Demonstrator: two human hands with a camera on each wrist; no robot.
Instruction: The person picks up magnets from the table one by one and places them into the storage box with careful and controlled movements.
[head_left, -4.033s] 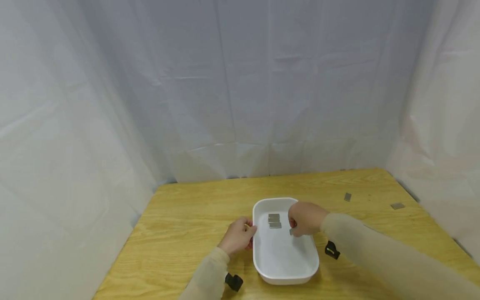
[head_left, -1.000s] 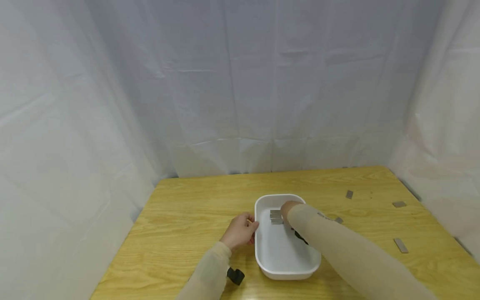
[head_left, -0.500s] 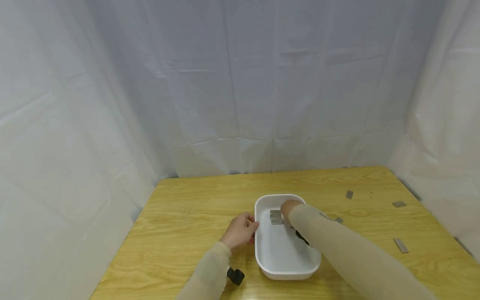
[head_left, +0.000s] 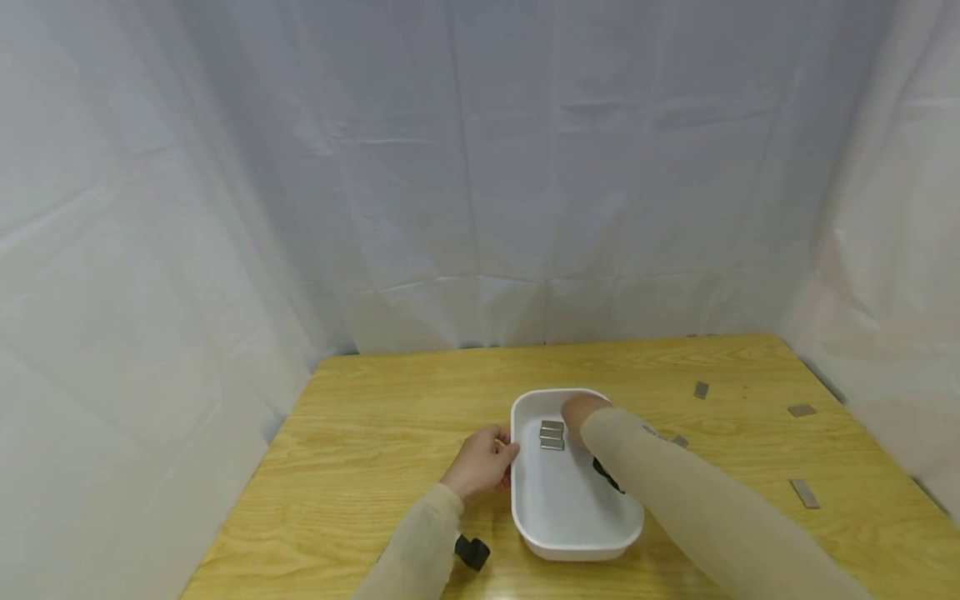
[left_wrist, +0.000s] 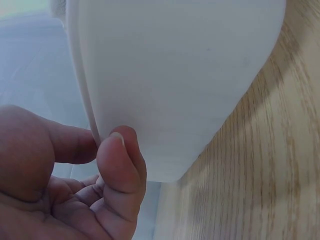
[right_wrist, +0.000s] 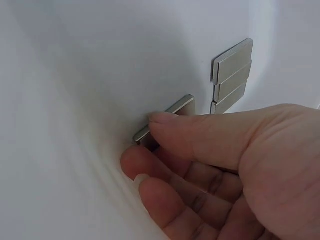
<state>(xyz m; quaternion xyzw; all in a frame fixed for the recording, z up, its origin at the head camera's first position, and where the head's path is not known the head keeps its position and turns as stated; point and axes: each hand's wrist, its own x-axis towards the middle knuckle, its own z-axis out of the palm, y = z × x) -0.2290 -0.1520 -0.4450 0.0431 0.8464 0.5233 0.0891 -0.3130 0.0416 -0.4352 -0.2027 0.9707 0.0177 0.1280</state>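
A white rectangular tray point(head_left: 570, 551) stands on the wooden table. My left hand point(head_left: 482, 460) pinches its left rim between thumb and fingers, as the left wrist view shows. Inside the tray my right hand point(right_wrist: 205, 165) holds a small flat silver metal block point(right_wrist: 186, 106) between thumb and fingertips, low by the tray's inner surface. In the head view that block is hidden behind the right hand point(head_left: 581, 415) and sleeve. Close to it, a few similar metal blocks point(right_wrist: 234, 75) lie edge to edge, slightly staggered, on the tray floor.
Loose flat metal pieces lie on the right of the table: one near the back point(head_left: 701, 390), another far right point(head_left: 802, 410), a third nearer point(head_left: 805, 493), and one partly behind the right sleeve point(head_left: 679, 442). White sheeting point(head_left: 480, 208) encloses the table.
Compared with four seconds ago, my right hand is deeper toward the tray's far part, and its forearm has swung, uncovering table pieces. Over the last second both hands stay nearly still.
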